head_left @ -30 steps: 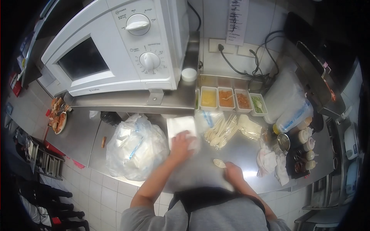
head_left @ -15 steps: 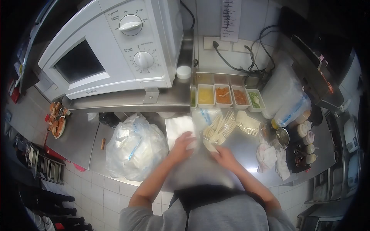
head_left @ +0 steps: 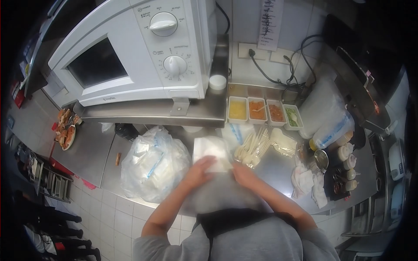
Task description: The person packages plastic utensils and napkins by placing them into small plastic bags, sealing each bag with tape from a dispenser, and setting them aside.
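Note:
My left hand [head_left: 201,171] is closed at the near edge of a white paper napkin [head_left: 208,147], fingers bent over its surface. At the napkin's near right corner, my right hand [head_left: 244,175] pinches a slim pale piece that looks like wooden cutlery [head_left: 229,165]; blur hides its exact shape. A fanned pile of wooden cutlery [head_left: 251,148] lies just beyond my right hand. Right of that pile is a clear-wrapped stack of flat pale pieces [head_left: 283,141].
A large plastic bag of white items [head_left: 154,167] stands left of my hands. Above sits a microwave [head_left: 130,52] on a steel shelf [head_left: 152,113]. Food tubs [head_left: 237,108] line the back. Cloths [head_left: 301,179], a metal bowl [head_left: 321,159] and bottles [head_left: 349,162] are at right.
My right hand has brought the slim pale piece left, against the napkin's corner. My left hand stays on the napkin. The whole view has shifted slightly.

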Demonstrator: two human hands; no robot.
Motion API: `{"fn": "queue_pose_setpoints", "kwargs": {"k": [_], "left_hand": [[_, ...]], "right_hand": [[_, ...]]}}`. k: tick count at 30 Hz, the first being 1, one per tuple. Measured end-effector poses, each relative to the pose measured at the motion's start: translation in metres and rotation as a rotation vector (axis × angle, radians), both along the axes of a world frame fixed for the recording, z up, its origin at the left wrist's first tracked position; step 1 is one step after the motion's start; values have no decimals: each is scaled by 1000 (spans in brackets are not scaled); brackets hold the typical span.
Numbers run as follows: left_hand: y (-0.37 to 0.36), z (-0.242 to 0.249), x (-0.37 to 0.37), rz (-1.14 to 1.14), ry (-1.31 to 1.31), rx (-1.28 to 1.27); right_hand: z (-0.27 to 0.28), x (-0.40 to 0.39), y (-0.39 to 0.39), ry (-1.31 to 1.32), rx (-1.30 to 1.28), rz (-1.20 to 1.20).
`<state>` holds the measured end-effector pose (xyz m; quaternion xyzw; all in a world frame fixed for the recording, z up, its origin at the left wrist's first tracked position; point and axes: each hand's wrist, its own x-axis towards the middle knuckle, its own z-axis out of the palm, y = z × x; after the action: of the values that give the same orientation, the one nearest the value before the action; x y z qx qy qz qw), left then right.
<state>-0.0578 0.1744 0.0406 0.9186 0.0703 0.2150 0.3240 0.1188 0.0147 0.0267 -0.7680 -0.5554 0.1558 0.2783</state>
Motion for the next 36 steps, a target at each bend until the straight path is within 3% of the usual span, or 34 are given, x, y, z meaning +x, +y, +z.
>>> {"fn": "queue_pose_setpoints", "kwargs": {"k": [4,6,8,11,13,16,21,24,27,32,36], "left_hand": [[-25,5,-4,-78,33,23],[-23,14,-1,-28,53,-89],[-12,23,2,2,26,-96],[6,25,4,-84,50,-159],[13,21,5,-109,59,-160],[21,20,6,-142,70,-229],[26,16,9,-159,102,-359],[23,17,9,-157,99,-376],[20,20,10,-148,86,-324],[-13,35,11,51,30,79],[-39,29,13,172,-54,30]], "right_hand": [[14,-4,-32,110,47,80],[28,-2,-34,178,91,85],[49,7,-26,346,118,-14],[68,14,-21,400,110,-109],[68,17,-20,471,109,-136],[67,18,-18,360,63,-97],[61,17,-18,655,5,-60],[69,18,-17,705,-22,-61],[68,19,-14,685,-18,-60],[67,9,12,425,52,-1],[48,5,62,208,162,141]]}}
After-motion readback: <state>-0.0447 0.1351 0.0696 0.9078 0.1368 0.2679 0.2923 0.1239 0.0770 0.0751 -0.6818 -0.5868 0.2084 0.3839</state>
